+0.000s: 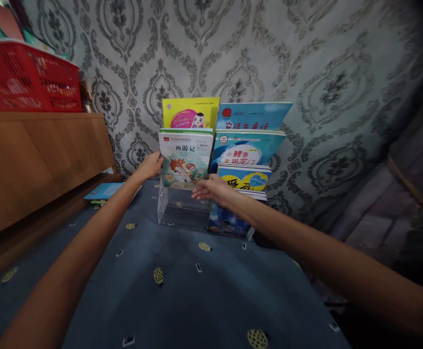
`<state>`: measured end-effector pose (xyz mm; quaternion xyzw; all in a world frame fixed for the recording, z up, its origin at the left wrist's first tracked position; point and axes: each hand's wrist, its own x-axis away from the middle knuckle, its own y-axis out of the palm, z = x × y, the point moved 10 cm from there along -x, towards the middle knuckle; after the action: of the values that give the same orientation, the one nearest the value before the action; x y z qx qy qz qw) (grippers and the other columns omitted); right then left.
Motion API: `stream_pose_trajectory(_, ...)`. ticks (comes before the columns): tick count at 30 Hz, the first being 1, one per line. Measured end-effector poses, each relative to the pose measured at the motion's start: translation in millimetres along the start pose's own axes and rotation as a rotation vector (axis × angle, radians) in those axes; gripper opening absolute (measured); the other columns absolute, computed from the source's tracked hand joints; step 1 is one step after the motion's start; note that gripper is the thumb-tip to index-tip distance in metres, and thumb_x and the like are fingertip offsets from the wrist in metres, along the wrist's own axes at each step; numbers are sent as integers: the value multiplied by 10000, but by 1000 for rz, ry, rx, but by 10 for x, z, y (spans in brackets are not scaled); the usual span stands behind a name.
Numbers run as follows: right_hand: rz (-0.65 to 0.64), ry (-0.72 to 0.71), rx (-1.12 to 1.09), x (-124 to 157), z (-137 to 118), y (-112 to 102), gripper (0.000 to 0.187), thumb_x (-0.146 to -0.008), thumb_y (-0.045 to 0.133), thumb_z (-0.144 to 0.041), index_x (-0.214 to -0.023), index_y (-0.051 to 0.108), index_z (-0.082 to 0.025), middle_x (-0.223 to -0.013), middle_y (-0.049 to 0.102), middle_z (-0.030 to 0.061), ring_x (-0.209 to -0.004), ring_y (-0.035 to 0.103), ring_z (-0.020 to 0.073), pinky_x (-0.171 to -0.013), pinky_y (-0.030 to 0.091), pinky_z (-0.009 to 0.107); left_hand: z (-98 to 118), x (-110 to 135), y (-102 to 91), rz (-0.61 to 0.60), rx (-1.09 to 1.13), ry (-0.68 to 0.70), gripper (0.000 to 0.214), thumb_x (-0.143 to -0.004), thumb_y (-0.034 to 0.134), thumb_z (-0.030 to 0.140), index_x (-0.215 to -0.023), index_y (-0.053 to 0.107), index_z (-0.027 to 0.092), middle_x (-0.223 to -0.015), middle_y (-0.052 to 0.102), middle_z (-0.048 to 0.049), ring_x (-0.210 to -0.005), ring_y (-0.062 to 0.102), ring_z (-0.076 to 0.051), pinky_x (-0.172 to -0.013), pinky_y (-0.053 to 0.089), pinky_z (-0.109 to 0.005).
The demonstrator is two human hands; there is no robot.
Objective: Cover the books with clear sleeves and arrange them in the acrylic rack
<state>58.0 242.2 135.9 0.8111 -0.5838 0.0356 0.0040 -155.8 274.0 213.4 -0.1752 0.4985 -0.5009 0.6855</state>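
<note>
Left hand (151,166) curls closed on the white book (185,160), at the clear rack's (171,198) left side; right hand (211,189) rests half-open by it (grip, I can't tell). Rack's right tiers hold books (245,148); lower left, I judge, remains.

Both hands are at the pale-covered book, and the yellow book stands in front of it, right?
Not quite: the head view shows the yellow book behind the pale-covered book. The left hand and right hand are at the pale one.
</note>
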Motion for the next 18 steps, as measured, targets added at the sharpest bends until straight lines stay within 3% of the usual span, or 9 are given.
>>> stream_pose_trajectory(4, 25, 31, -26, 20, 27, -6, 116, -895, 572, -37, -976, 550, -116, -544, 666, 46, -487, 691, 173, -456, 547, 207, -58, -26, -11, 35, 145, -13, 147, -860, 516, 227, -927, 635, 172, -931, 704, -102, -936, 668, -262, -809, 574, -360)
stream_pose_trajectory(7, 59, -6, -75, 34, 2, -14, 212, -894, 605, -66, -1077, 518, -130, -541, 654, 4, -494, 698, 168, -459, 543, 192, -13, -60, -36, 51, 201, -1, 252, -812, 507, 208, -1033, 617, 159, -1019, 708, -110, -959, 670, -254, -786, 586, -360)
stream_pose_trajectory(10, 81, -52, -110, 53, -18, -22, 350, -890, 577, -47, -1201, 458, -153, -518, 630, -44, -477, 693, 164, -445, 527, 180, 27, -92, -62, 67, 453, -39, 404, -729, 527, 195, -1127, 589, 162, -1076, 718, -92, -963, 678, -242, -766, 596, -360)
stream_pose_trajectory(13, 56, -85, -126, 82, -26, -4, 476, -861, 519, 5, -1291, 401, -162, -510, 620, -64, -466, 685, 159, -440, 516, 174, 110, -117, -66, 63, 656, -52, 438, -664, 578, 202, -1100, 605, 182, -1044, 738, -57, -987, 675, -247, -816, 596, -373)
stream_pose_trajectory(18, 6, -96, -153, 171, 43, 21, 635, -827, 497, 5, -1414, 300, -136, -530, 629, -68, -491, 693, 165, -463, 527, 193, 236, -138, -195, 135, 565, -8, 571, -671, 567, 175, -1241, 531, 175, -1157, 708, -85, -1078, 651, -250, -927, 565, -398)
